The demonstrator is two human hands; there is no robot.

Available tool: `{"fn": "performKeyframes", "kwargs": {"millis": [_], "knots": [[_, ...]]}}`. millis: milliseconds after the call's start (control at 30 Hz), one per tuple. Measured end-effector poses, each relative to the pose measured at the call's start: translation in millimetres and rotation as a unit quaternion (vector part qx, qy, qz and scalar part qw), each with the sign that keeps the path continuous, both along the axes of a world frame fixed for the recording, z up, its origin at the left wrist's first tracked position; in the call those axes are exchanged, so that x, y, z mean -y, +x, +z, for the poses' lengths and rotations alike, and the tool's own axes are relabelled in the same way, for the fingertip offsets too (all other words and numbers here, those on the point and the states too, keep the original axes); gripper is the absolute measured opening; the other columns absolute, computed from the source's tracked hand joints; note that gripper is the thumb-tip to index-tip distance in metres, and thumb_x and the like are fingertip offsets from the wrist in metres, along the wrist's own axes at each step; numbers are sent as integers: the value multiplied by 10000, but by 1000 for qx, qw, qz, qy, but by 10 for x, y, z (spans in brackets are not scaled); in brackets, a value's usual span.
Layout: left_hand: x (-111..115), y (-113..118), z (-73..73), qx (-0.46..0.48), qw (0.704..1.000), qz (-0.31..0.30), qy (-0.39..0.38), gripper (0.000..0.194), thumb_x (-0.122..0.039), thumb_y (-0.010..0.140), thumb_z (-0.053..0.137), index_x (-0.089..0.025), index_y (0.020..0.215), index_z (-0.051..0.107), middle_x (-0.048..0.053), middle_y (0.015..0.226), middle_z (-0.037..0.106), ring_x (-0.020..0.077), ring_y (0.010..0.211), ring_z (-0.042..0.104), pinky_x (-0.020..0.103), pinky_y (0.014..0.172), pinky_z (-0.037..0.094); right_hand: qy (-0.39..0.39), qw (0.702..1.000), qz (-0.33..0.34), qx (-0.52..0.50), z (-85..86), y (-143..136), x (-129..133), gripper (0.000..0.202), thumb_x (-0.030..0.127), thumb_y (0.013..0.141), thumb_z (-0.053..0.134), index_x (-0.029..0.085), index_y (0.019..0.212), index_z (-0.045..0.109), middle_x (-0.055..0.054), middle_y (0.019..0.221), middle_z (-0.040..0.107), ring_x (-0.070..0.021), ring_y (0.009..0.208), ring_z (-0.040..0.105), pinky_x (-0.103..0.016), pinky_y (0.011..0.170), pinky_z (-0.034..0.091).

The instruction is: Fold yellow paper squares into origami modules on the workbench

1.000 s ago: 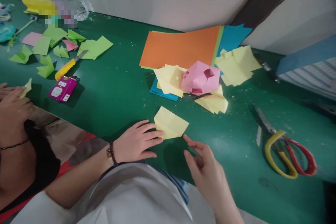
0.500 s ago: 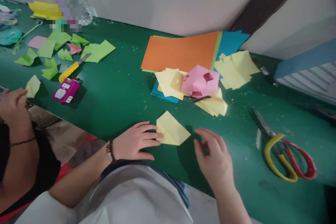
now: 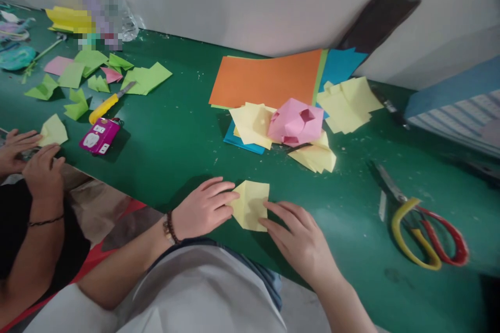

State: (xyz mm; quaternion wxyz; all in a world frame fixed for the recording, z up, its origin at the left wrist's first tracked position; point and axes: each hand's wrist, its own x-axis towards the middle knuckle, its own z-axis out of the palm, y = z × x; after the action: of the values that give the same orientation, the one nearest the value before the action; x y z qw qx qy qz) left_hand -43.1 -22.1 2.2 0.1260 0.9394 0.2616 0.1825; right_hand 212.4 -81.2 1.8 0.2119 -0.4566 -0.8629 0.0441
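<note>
A folded pale yellow sheet of paper [image 3: 252, 205] is between my two hands, low over the green table, with a crease running down its left part. My left hand [image 3: 203, 208], wearing a beaded bracelet, has its fingertips closed on the paper's left corner; its thumb is hidden. On the right edge, the thumb and fingers of my right hand [image 3: 299, 234] grip the same sheet. Beyond it sits a pink folded paper piece [image 3: 296, 122] among pale yellow sheets [image 3: 253, 122]. Large scissors [image 3: 422, 229] with yellow and red handles lie to the right.
Orange paper [image 3: 267, 80] and blue paper [image 3: 339, 67] lie at the back. A yellow craft knife [image 3: 104, 109] with its blade out is near a purple box [image 3: 99, 136] and green folded papers [image 3: 145, 78]. At left, another person's hands [image 3: 45, 169] hold pale yellow paper [image 3: 54, 131].
The yellow paper has turned, now showing a squarer right side. My right hand has moved left onto its edge, and my left fingers have closed at its corner. The other person's hands have shifted.
</note>
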Motion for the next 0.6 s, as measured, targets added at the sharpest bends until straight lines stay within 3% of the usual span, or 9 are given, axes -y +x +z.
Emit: {"fn": "performKeyframes", "kwargs": {"millis": [100,200,600], "knots": [[152,53,2,2,1000,-11,-7,162,-149,942,498,-176,960,657,24,1072,688,160,1090,563,342,1040,435,-11,1000,23,-14,42,-31,20,205,122,888,548,226,946,715,-49,1024,715,-206,1038,583,-337,815,494],[238,60,-20,-4,999,-11,-36,199,-157,958,460,-164,1026,647,36,1090,685,156,1086,563,314,994,473,-34,998,38,-37,86,-81,12,202,125,898,540,220,958,708,-36,944,721,-180,1004,597,-313,807,485],[148,-45,-8,-21,996,-73,-57,221,-172,922,493,-187,1070,656,53,1170,643,177,1164,524,338,1034,449,-51,998,25,-21,124,-184,-167,197,161,928,507,195,1022,677,-46,846,709,-186,909,591,-323,779,454]]}}
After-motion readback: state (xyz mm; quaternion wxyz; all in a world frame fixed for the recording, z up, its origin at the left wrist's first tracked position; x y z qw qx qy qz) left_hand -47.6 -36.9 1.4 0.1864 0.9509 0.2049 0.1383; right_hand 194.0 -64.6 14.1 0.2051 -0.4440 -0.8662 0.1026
